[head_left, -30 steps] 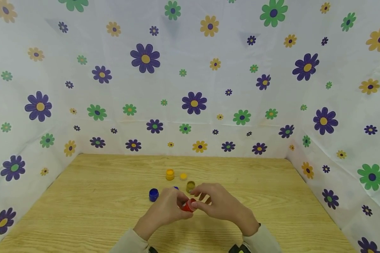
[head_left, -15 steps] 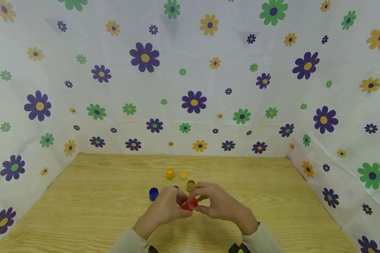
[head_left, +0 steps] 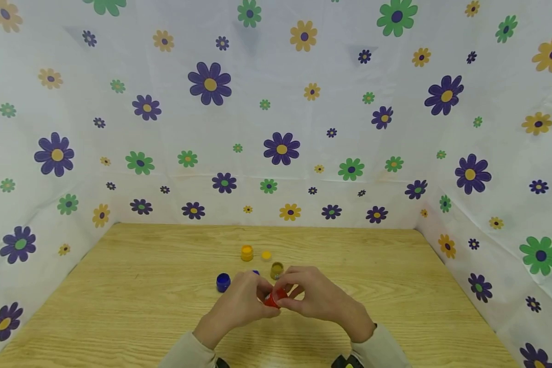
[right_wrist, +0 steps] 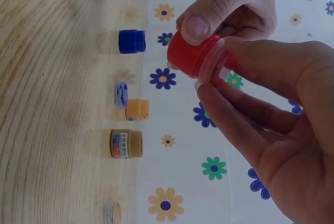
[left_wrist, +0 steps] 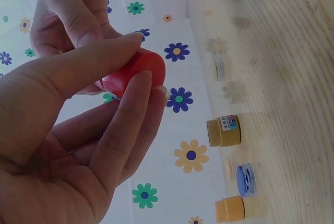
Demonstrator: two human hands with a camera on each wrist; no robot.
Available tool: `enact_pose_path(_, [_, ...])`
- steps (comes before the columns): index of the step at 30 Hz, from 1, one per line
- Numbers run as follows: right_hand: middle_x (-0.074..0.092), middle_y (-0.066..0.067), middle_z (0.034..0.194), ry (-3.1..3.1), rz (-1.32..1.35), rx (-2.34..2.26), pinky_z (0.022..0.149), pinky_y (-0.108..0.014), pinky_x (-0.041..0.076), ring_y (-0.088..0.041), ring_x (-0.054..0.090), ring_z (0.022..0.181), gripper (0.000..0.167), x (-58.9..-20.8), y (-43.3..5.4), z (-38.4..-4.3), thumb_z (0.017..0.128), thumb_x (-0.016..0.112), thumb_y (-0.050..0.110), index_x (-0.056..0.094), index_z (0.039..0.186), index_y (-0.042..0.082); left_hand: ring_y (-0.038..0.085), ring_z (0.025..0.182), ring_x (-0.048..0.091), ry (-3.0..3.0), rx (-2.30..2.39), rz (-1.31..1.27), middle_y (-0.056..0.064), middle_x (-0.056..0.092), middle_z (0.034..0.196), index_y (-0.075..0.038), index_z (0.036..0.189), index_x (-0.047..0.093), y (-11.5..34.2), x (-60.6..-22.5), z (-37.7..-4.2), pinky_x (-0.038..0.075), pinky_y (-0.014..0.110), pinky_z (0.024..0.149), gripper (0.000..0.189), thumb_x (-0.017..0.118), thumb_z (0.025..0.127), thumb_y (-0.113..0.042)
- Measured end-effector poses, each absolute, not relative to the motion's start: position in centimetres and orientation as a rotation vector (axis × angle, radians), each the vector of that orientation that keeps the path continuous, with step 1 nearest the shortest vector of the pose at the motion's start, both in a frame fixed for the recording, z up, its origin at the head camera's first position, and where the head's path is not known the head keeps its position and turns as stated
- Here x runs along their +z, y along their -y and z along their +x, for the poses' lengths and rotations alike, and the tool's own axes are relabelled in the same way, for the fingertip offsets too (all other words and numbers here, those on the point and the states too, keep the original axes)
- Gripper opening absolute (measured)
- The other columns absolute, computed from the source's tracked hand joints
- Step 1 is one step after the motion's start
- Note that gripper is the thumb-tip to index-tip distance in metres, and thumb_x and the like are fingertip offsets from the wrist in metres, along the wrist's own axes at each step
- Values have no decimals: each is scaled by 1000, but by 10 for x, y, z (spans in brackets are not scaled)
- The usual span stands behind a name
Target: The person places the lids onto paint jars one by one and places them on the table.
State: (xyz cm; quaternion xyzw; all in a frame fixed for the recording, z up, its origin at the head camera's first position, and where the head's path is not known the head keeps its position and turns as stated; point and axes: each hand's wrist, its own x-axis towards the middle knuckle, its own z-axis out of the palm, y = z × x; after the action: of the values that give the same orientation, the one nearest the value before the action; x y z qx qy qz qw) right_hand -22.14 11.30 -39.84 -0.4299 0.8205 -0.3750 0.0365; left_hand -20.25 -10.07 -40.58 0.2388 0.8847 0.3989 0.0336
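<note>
A small red paint jar point(right_wrist: 185, 54) is tilted on its side above the table. My left hand point(head_left: 243, 300) grips it around the body, its thumb and fingers on opposite sides in the left wrist view. On the jar's mouth sits a clear round lid point(right_wrist: 210, 63). My right hand point(head_left: 321, 295) pinches the lid's rim between thumb and fingertips. Just beyond the hands stands an open ochre paint jar point(head_left: 277, 271). A blue lid point(right_wrist: 121, 95) lies behind my left hand and is mostly hidden in the head view.
An open blue paint jar point(head_left: 223, 282) stands left of my left hand. Farther back is an open yellow paint jar point(head_left: 247, 253), with a yellow-stained lid point(head_left: 267, 255) on its right. A flower-patterned cloth point(head_left: 280, 112) encloses the wooden table point(head_left: 142, 306) at back and sides.
My right hand's fingers have shifted their grip around the lid, spreading over it and then closing on its rim. My left hand and the red jar stay nearly in place.
</note>
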Motion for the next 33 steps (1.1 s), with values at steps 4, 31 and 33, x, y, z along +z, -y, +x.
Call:
enact_pose_path(4, [75,-3,97,-2570,-1310,-1122,74,-15,58,-1,66,85,12,-399,-112,-222,95,74,14,76,106,10,7,70,67,-2715,1226,731,-1,78,80,-8,91,81,100,-405,-202,54,20,61,19,91,76,-14])
enact_pose_path(31, [70,-6,113,-2573,-1484,-1117,86,-20,59,-19,68,103,26,-398,-117,-221,89,79,4,71,113,10,7,70,69,-2691,1249,730,0,77,81,-9,92,81,103,-403,-203,54,20,61,16,88,79,-13])
enact_pose_path(33, [70,-6,113,-2572,-1492,-1113,86,-21,59,-19,68,103,27,-398,-117,-221,88,79,3,71,113,10,7,70,69,-2690,1250,731,1,77,81,-9,92,81,103,-403,-203,54,21,60,16,89,79,-14])
